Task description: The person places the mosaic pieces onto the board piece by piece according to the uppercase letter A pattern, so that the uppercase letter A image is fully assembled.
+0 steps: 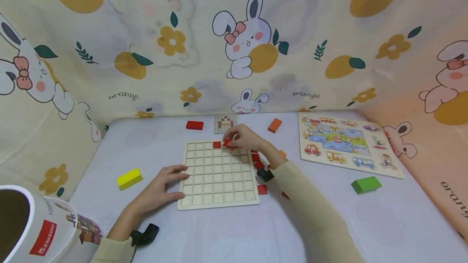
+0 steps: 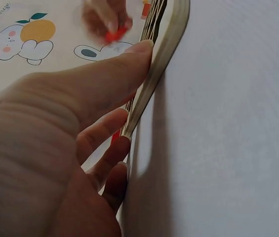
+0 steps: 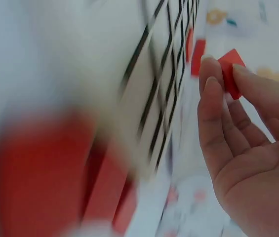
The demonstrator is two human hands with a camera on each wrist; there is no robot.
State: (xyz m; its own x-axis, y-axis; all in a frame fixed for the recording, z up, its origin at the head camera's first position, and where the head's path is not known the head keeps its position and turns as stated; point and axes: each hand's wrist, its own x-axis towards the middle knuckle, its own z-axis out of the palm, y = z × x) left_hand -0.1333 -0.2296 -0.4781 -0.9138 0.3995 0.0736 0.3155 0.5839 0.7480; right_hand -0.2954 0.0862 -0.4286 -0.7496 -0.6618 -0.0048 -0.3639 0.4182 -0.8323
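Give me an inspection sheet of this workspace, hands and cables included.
Surface: white tabletop.
Job's things: pale wooden grid board, one red square tile in its far row; loose red tiles beside its right edge.
Clutter: yellow rectangular block, green rectangular block, colourful picture puzzle board, white cylindrical bucket.
Hands: left hand touches the board's left edge; right hand pinches another red square tile.
Cables: nothing clearly seen.
Surroundings: cream rabbit-and-orange printed backdrop.

Board (image 1: 219,175) on table (image 1: 226,234), card (image 1: 223,124) behind, puzzle (image 1: 343,141) at right
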